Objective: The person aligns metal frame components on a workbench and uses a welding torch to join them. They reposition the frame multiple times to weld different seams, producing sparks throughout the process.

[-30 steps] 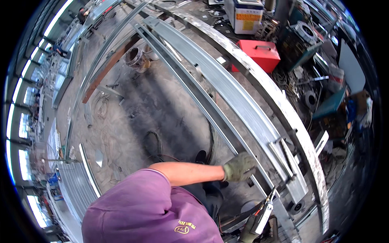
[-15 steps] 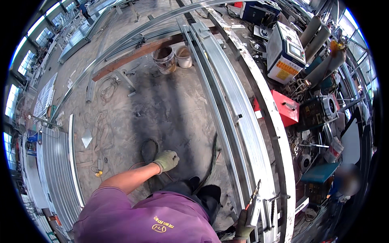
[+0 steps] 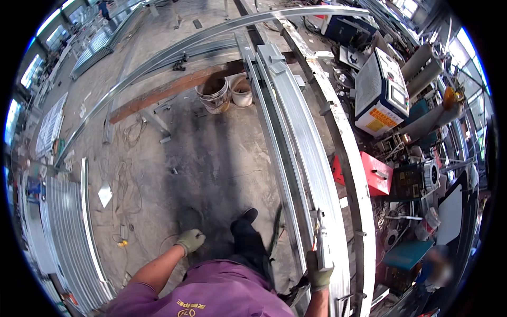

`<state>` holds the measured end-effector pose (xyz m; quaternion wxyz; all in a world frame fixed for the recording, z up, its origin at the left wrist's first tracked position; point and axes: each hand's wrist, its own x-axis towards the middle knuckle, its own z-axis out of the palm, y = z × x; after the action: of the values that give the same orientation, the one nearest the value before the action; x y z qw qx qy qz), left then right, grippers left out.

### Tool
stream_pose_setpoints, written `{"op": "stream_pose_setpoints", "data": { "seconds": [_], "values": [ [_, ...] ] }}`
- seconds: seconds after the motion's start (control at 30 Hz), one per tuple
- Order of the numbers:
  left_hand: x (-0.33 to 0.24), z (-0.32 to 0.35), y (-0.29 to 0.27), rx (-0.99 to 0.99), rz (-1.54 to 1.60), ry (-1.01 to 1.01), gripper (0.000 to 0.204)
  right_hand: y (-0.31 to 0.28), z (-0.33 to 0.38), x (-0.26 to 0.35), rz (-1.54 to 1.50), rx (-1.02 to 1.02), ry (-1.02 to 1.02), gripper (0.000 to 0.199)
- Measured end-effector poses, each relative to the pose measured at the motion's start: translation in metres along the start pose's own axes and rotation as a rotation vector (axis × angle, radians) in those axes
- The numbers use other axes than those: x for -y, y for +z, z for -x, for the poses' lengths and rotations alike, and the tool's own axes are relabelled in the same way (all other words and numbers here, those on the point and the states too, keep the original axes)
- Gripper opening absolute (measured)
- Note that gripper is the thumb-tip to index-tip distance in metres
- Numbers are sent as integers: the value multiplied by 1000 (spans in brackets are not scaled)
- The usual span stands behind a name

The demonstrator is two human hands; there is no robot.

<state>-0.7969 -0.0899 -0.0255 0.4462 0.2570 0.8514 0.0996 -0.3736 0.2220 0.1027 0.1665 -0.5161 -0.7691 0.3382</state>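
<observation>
With the right hand [image 3: 319, 272] gripping the pale tool [image 3: 325, 248] over the metal beam [image 3: 309, 148], best keep its tip clear of that metal and the left hand [image 3: 190, 241] (fingers curled in, seemingly empty) free, minding the 2 buckets [image 3: 215, 101] ahead.

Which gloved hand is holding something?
The right hand, gripping a long pale object; the left hand is curled with nothing visible in it.
</observation>
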Motion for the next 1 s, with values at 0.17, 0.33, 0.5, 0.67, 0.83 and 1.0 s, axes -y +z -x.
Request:
{"op": "stream_pose_setpoints", "data": {
  "seconds": [0.17,0.33,0.5,0.67,0.83,1.0],
  "values": [
    [124,6,-28,-113,2,-443,59,12,-93,81,-135,-28,-104,16],
    [216,-9,-19,22,-23,-509,50,12,-190,136,-92,-54,-220,14],
    [65,-77,-117,-300,125,-419,52,47,-265,135,-201,-113,-138,17],
    [-58,-218,-252,-578,32,-148,53,73,-352,152,-170,-156,-39,16],
    [-226,-394,-400,-632,11,409,54,119,-446,162,-89,-233,169,21],
    [-439,-533,-502,-470,-136,930,54,176,-509,171,-36,-280,544,46]
  ]
}}
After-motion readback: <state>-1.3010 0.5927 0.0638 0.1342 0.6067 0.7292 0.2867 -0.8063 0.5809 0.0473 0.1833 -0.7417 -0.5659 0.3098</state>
